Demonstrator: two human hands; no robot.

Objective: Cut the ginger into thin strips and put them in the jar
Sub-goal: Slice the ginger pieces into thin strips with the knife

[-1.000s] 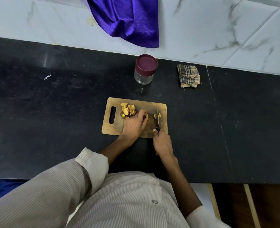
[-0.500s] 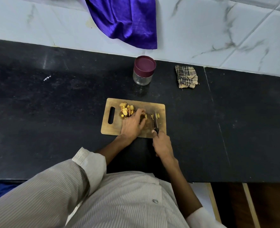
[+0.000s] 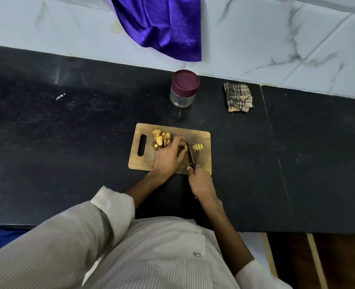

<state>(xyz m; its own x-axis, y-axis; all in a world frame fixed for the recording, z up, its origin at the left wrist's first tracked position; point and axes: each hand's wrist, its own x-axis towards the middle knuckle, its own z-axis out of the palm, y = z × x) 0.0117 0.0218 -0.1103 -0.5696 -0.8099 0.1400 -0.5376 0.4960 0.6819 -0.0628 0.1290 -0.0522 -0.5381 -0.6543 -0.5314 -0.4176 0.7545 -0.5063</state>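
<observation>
No brand, label or readable writing shows on anything here; the only mark is a small white smudge (image 3: 60, 96) on the black surface (image 3: 68, 153), too blurred to read as letters. The person leans over a wooden cutting board (image 3: 201, 157) that lies flat on the surface, its handle slot to the left. The left hand (image 3: 168, 157) lies palm down on the board, fingers bent forward, the fingertips pressing a small piece of ginger (image 3: 185, 147) against the wood right beside the blade. The right hand (image 3: 201, 183) has its grip wrapped around the dark handle of the knife (image 3: 190, 153), thumb on top near the blade's base, wrist straight and forearm running back toward the body. The blade points away from the person and stands edge-down on the board between the held piece and a little row of pale cut strips (image 3: 198, 147) lying just to its right. A heap of ginger slices (image 3: 161, 139) sits at the far left part of the board, touching the left hand's fingers. The jar (image 3: 184, 91), clear with a maroon lid on, stands upright beyond the board, near the wall. A crumpled checked cloth (image 3: 238, 97) lies to the jar's right, and a purple fabric (image 3: 162, 26) hangs down the marbled tile wall (image 3: 276, 38) above it. Both rolled-up sleeves (image 3: 114, 207) are of striped cloth.
</observation>
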